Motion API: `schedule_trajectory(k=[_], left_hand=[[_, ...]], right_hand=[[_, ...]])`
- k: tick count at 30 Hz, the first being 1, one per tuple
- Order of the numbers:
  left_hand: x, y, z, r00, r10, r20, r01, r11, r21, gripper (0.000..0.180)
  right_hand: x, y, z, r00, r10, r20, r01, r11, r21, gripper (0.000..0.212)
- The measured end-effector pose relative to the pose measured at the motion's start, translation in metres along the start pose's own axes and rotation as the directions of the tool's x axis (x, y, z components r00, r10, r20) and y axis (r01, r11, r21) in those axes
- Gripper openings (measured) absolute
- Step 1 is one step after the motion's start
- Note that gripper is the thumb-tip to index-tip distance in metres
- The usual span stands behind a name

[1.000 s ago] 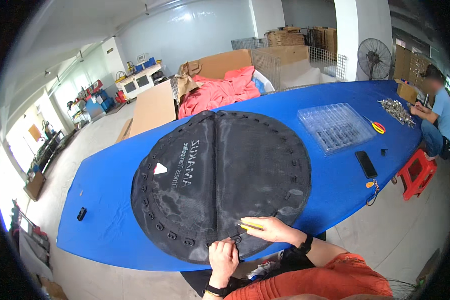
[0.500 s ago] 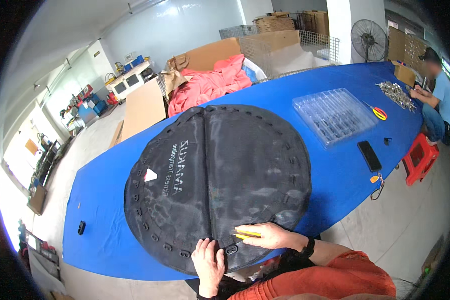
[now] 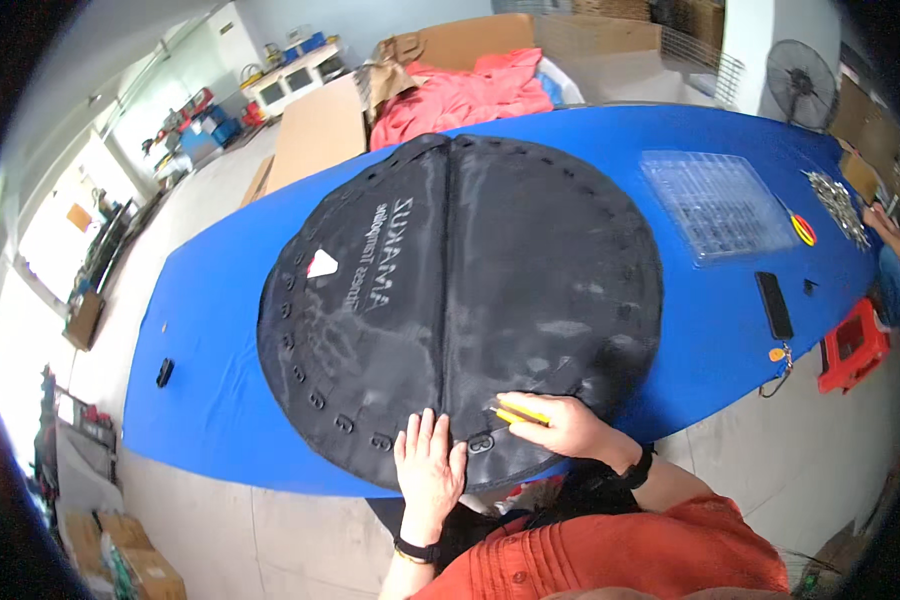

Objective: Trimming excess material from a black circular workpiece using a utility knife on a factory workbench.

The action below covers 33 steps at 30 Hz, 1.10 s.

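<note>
A large round black trampoline mat (image 3: 560, 270) lies on the blue-covered table, a seam running down its middle and several small black loops along its edge. My left hand (image 3: 430, 462) rests flat on the near edge by the seam, fingers stretched out and holding nothing. To the right of the seam, my right hand (image 3: 562, 424) is closed around yellow thread snips (image 3: 522, 408), whose tip points left just over the mat. Near that hand, a black loop (image 3: 480, 443) shows at the mat's edge. A white-and-red triangular patch (image 3: 322, 264) sits on the left half.
At the right are a clear compartment box (image 3: 720, 205), red-and-yellow scissors (image 3: 803, 230), a phone (image 3: 773, 306), a key ring (image 3: 778, 356) and a metal parts pile (image 3: 838, 208). A person's hand (image 3: 885, 228) is beyond. A red stool (image 3: 854, 345) stands beside the table.
The view has shifted, so the mat and table appear higher in the picture. My left hand still lies by the seam; my right still holds the snips, now tilted more downward to the right.
</note>
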<state>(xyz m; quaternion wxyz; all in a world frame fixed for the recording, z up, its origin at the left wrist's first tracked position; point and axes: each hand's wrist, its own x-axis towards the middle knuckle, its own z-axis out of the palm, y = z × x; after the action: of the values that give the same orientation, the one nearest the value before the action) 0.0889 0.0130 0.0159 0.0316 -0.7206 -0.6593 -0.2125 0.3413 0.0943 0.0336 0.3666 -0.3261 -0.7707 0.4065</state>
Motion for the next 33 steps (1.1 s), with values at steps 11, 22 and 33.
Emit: schedule_trajectory(k=[11,22,33], left_hand=[[0.000,-0.001,0.005,0.999,0.005,-0.041,-0.006,1.000,-0.019,0.053],[-0.006,0.001,0.007,0.999,-0.006,-0.043,0.005,0.999,-0.032,0.050],[-0.001,0.011,0.001,0.963,0.047,-0.264,-0.090,0.985,-0.151,0.031]], right_hand=[[0.003,-0.002,-0.002,0.996,0.089,0.026,-0.088,0.995,-0.047,0.047],[0.000,-0.016,-0.003,0.988,0.149,0.049,-0.146,0.987,-0.071,0.052],[0.008,-0.016,-0.004,0.989,0.140,0.041,-0.131,0.978,-0.162,0.048]])
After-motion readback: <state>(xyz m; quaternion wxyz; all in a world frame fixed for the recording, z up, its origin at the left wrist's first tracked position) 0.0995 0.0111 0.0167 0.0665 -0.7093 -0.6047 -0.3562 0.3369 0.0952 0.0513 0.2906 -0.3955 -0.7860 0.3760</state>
